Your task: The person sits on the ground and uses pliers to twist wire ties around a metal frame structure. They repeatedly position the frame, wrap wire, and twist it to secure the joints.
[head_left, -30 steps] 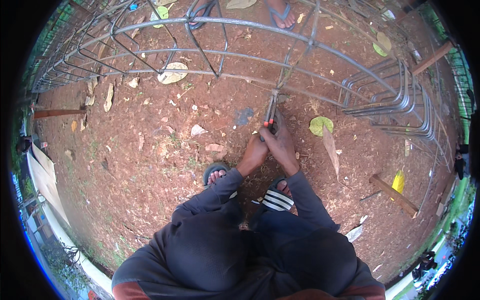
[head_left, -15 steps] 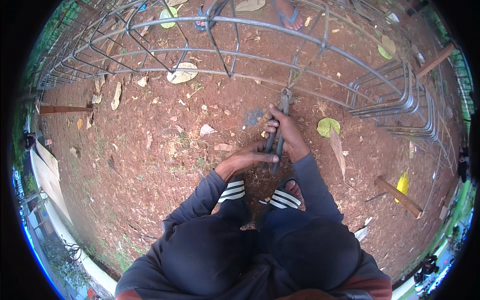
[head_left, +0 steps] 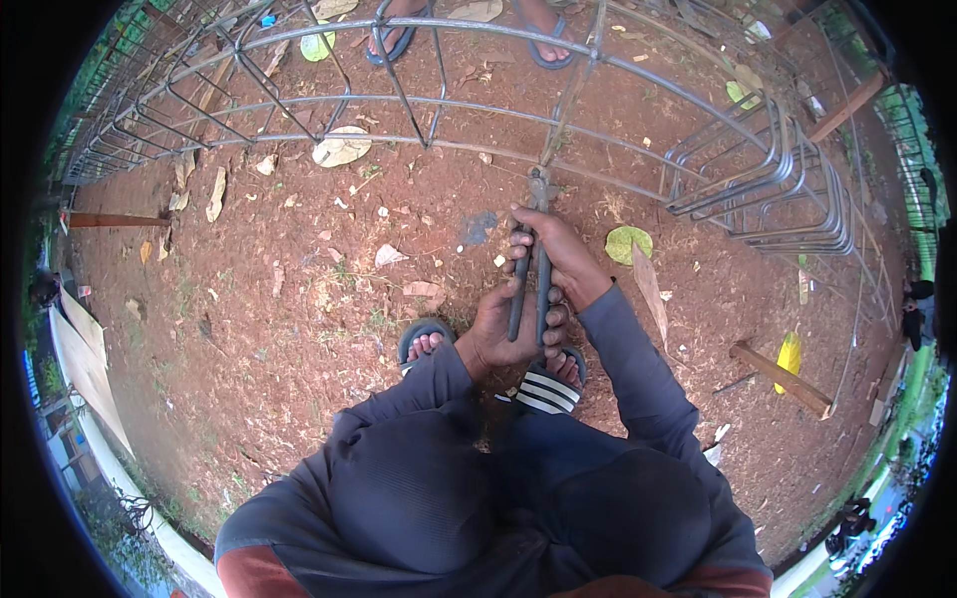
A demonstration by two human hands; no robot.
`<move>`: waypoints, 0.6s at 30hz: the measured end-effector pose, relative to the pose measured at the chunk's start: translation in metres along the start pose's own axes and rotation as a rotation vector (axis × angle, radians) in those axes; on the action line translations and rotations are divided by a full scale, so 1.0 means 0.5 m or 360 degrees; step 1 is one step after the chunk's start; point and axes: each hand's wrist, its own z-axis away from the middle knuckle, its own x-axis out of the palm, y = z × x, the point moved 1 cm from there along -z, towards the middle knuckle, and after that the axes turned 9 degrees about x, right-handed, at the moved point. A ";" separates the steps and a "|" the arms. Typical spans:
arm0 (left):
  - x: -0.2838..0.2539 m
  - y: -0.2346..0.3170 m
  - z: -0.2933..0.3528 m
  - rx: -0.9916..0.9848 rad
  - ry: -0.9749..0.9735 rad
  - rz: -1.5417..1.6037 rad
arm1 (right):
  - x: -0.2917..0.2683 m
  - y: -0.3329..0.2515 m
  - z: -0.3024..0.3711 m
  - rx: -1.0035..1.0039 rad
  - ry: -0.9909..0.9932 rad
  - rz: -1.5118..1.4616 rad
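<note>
A pair of long-handled metal pincers [head_left: 543,269] points away from me, with its jaws at the lower bar of a steel rebar cage [head_left: 498,152]. My right hand [head_left: 563,251] is closed around the upper part of the handles, just below the jaws. Lower down, my left hand [head_left: 495,329] wraps around the handle ends, its fingertips showing past the right handle. The two handles stand slightly apart. What the jaws grip is too small to make out.
Bent rebar stirrups [head_left: 797,214] cluster at the cage's right end. Another person's sandalled feet [head_left: 551,50] stand beyond the cage. Wooden stakes [head_left: 788,381] stand at right and left. Dry leaves [head_left: 342,147] lie on the red soil, and my sandals [head_left: 548,391] are below my hands.
My left hand has shifted from resting its thumb across the handle ends to wrapping around both handles. The handles' lower ends look nearer together. My view has turned slightly, showing my left foot more.
</note>
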 end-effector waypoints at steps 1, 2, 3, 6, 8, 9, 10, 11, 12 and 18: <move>-0.013 -0.004 -0.004 -0.0046 -0.0179 0.0064 | -0.011 0.005 -0.007 -0.0001 -0.0017 -0.0028; -0.041 0.002 -0.005 -0.0068 -0.0356 0.0116 | -0.010 0.010 -0.018 0.0014 -0.0107 -0.0047; -0.050 0.002 -0.012 -0.0108 -0.0539 0.0177 | -0.021 0.015 -0.024 0.0021 -0.0177 -0.0071; -0.068 0.038 -0.008 -0.0280 0.0060 -0.0466 | -0.055 0.027 -0.050 -0.0029 -0.0399 -0.0131; -0.059 0.052 -0.002 -0.0239 0.0349 -0.0786 | -0.058 0.033 -0.061 -0.0111 -0.0425 -0.0110; -0.055 0.059 0.003 -0.0212 0.0500 -0.0943 | -0.053 0.038 -0.062 -0.0167 -0.0369 -0.0074; -0.058 0.065 0.002 -0.0111 0.0682 -0.1257 | -0.046 0.044 -0.064 -0.0222 -0.0313 -0.0037; -0.067 0.071 0.003 0.0002 0.0869 -0.1568 | -0.040 0.054 -0.068 -0.0355 -0.0112 0.0075; -0.083 0.078 0.001 0.0115 0.1055 -0.1874 | -0.039 0.066 -0.074 -0.0492 0.0092 0.0189; -0.092 0.095 -0.013 0.0859 0.1435 -0.3518 | 0.023 0.112 -0.161 -0.0824 0.0854 0.0222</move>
